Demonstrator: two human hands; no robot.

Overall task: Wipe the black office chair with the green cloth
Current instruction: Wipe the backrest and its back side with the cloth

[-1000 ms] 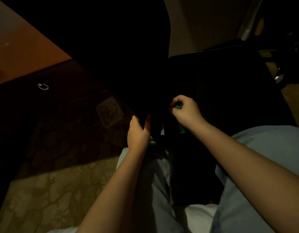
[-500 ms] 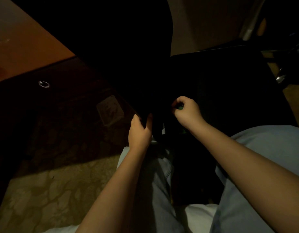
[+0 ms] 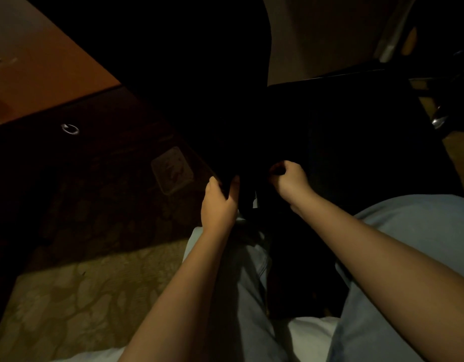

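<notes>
Black office chair fills centre, very dark. Left hand grips the backrest's lower edge. Right hand clenched just right of it, over the seat; contents unreadable, cloth not discernible. Wooden desk crowds the chair's left; denim knees press at its front. Open carpet lower left of the chair.

Floor: patterned carpet, lit close by, shadowed beyond.
Tabletop: orange-brown wood, upper left.
Drawer front: dark, metal ring pull.
Wall: beige, dim.
</notes>
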